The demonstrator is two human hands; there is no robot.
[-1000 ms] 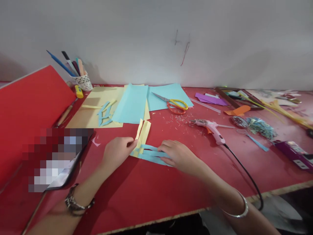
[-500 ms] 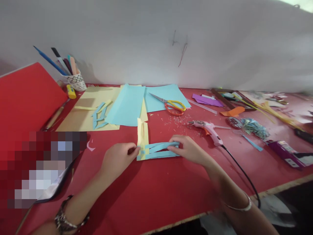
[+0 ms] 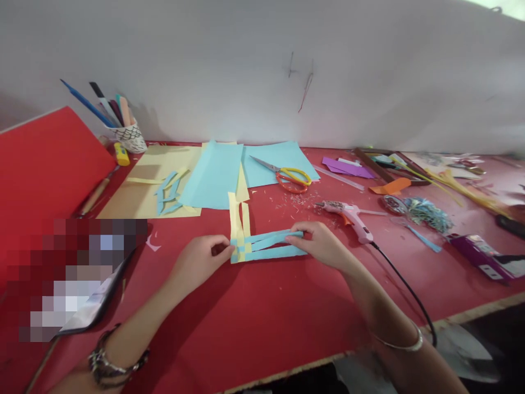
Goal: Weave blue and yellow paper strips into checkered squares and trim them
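Observation:
Blue paper strips point(image 3: 270, 251) run sideways and cross yellow paper strips point(image 3: 233, 216) that point away from me, woven together in a small checkered corner. My left hand point(image 3: 207, 251) pinches the left edge of this weave, thumb against forefinger. With thumb and fingers closed, my right hand point(image 3: 315, 241) grips the right ends of the upper blue strips, while the lowest blue strip lies just below it. The fingertips partly hide the strip ends. Beyond the weave lie blue paper sheets point(image 3: 211, 175) and scissors point(image 3: 287, 174) with yellow and red handles.
A pink glue gun point(image 3: 348, 216) with a black cord lies to the right. Cut strips point(image 3: 168, 194) rest on a yellow sheet point(image 3: 123, 202) at the left. A pen cup point(image 3: 130, 137) stands by the wall. A dark flat device point(image 3: 102, 295), partly blurred, lies left of my arm.
My right hand has shifted slightly right and up with the blue strips, and they now fan further apart. The yellow strips have spread a little too. My left hand keeps its pinch.

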